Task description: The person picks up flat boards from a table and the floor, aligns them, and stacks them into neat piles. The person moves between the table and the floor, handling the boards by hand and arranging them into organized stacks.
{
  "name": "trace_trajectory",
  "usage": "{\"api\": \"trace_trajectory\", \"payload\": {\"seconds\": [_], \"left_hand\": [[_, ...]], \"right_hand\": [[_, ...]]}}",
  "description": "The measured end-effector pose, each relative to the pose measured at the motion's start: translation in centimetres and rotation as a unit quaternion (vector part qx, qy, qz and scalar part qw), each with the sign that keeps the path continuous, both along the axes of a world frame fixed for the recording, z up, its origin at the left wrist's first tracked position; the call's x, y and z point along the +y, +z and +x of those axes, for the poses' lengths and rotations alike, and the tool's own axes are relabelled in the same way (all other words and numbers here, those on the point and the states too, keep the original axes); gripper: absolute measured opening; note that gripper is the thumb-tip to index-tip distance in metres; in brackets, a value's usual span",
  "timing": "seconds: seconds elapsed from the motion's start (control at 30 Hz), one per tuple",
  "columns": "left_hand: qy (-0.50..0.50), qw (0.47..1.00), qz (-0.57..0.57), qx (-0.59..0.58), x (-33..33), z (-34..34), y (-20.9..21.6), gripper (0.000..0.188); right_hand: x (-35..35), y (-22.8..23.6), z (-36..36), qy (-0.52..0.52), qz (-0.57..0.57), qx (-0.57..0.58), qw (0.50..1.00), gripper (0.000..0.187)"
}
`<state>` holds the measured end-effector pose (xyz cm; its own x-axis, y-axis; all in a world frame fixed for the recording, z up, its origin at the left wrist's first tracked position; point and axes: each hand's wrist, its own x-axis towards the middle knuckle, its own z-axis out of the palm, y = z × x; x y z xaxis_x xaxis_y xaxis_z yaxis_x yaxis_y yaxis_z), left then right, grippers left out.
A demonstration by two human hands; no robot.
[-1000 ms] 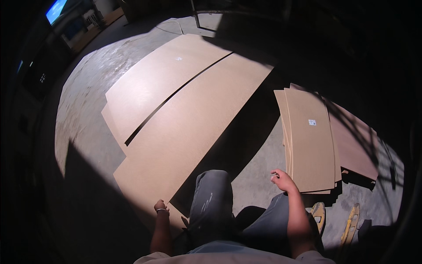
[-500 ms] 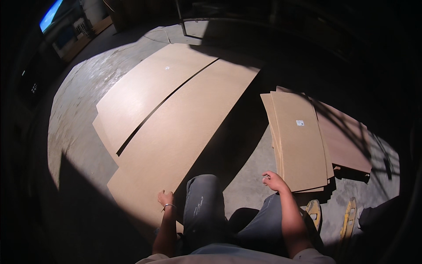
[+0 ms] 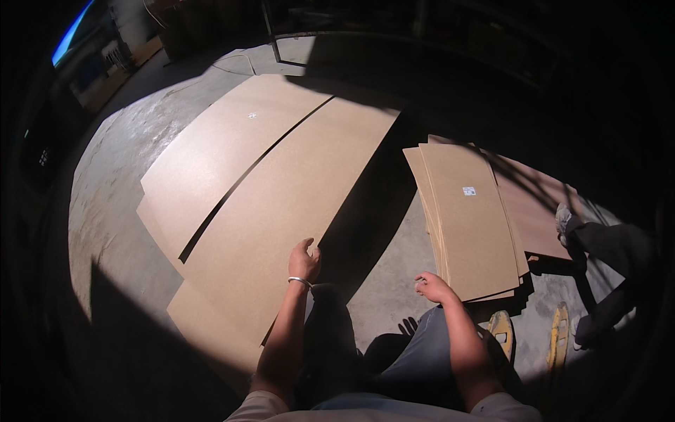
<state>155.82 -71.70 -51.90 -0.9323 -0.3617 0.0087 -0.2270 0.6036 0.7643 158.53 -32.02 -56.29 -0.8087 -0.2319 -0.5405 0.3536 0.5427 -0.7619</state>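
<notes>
My left hand (image 3: pixel 304 260) is over the right edge of a large tan fibreboard sheet (image 3: pixel 260 232), its thumb and fingers apart and nothing held. Whether it touches the sheet I cannot tell. A bracelet circles that wrist. My right hand (image 3: pixel 434 288) is beside the left edge of a smaller stack of tan boards (image 3: pixel 471 239), its fingers curled in. Something small and pale shows at its fingertips, too small to name. A second large sheet (image 3: pixel 218 141) lies on the left, past a dark gap.
A reddish-brown board (image 3: pixel 538 204) lies beyond the small stack. At the right are yellow metal forks (image 3: pixel 501 334) and a person's dark-trousered legs (image 3: pixel 612 253). A metal frame (image 3: pixel 271 32) stands at the back. Deep shadow covers the floor right of the large sheets.
My left hand has moved up and right along the large sheet's edge, its fingers now apart. My right hand has barely shifted. The other person's legs have come further into view at the right.
</notes>
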Motion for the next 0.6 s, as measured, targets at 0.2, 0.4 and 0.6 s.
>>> {"api": "trace_trajectory", "payload": {"seconds": [0.2, 0.4, 0.6], "left_hand": [[-0.181, 0.98, -0.059, 0.065, 8.6, -0.9, -0.6, 0.031], [-0.284, 0.943, -0.115, -0.13, 7.9, -0.4, -4.3, 0.031], [-0.291, 0.942, -0.094, -0.136, 8.7, -0.7, -3.8, 0.025]], "right_hand": [[-0.9, 1.4, 0.6, 0.014, 0.06, 0.008, 0.998, 0.036], [-2.1, 4.1, 1.2, 0.024, 0.077, -0.007, 0.997, 0.036], [-2.1, 3.2, 1.2, 0.028, 0.083, 0.018, 0.996, 0.036]]}}
